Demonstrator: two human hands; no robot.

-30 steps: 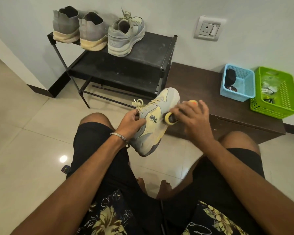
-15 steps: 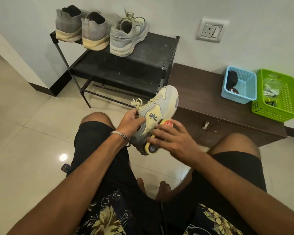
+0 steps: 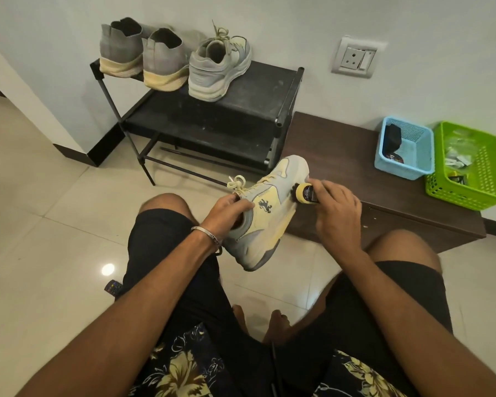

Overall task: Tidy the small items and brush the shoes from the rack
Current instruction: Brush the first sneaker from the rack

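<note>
- Now the black rack (image 3: 212, 121) holds three shoes, beside the brown bench (image 3: 341, 156).
- Left hand (image 3: 229, 207) grips the yellow shoe (image 3: 267, 213) over the knees.
- Right hand's (image 3: 335, 207) grip clamps the brush (image 3: 304, 193) on the toe; brushing step, next rub further along.

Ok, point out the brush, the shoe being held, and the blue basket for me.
brush (image 3: 305, 192), head view, on its yellow body just ahead of the right hand.
held shoe (image 3: 265, 209), head view, on its side panel by the dark logo.
blue basket (image 3: 400, 170), head view, on its near rim.
</note>
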